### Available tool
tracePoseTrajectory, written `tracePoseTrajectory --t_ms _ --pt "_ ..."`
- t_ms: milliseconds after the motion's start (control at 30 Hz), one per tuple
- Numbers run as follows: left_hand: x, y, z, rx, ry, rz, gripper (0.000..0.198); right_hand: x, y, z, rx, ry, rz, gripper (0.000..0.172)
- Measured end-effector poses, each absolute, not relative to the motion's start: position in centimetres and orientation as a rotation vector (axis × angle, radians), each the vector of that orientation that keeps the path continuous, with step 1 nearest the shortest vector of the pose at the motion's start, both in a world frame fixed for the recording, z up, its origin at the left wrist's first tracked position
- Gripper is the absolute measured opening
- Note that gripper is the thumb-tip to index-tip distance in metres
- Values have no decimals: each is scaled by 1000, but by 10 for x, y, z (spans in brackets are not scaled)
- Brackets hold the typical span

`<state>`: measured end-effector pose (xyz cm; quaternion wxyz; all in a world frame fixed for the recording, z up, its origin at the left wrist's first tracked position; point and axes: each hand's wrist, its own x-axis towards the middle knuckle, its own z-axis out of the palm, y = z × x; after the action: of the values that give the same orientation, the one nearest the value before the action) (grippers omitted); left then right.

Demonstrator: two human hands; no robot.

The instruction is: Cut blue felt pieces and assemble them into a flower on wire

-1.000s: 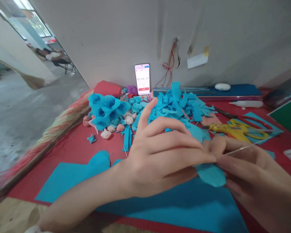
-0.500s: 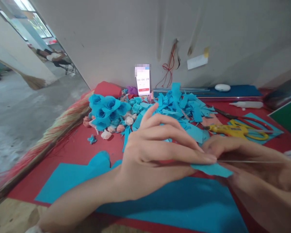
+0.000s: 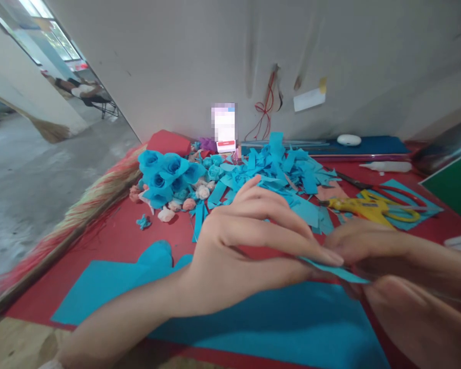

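My left hand (image 3: 234, 256) reaches across the middle with its thumb and index finger closed on a small piece of blue paper (image 3: 338, 270). The other fingers are bent above it. At the right, my right hand (image 3: 411, 271) is curled, its thumb against the right end of the same paper and its fingertips by those of my left hand. A thin pale stick or wire (image 3: 455, 299) shows faintly along the right hand; its grip is partly hidden. Under both hands lies a large blue paper sheet (image 3: 276, 328).
Blue paper flowers (image 3: 172, 166), small pink and white flowers (image 3: 203, 191) and a heap of blue scraps (image 3: 269, 164) lie behind my hands. Yellow-handled scissors (image 3: 372, 205) and red-handled scissors (image 3: 403, 193) lie right. A phone (image 3: 225, 125) leans on the wall. A broom (image 3: 100, 205) lines the left edge.
The small blue paper has tilted and now shows a narrower edge. My right thumb has come forward onto its end, and the thin stick has swung lower at the right.
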<state>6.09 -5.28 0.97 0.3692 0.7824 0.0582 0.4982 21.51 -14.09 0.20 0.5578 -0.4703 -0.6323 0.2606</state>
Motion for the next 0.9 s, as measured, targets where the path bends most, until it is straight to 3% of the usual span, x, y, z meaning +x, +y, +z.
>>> tracePoseTrajectory --t_ms 533,900 --pt "55 -48 15 2062 82 1274 7 199 -145 5 -1280 -1275 419 10" --pt "49 -42 22 2345 65 1328 12 223 -126 9 -1140 -1437 1116 12"
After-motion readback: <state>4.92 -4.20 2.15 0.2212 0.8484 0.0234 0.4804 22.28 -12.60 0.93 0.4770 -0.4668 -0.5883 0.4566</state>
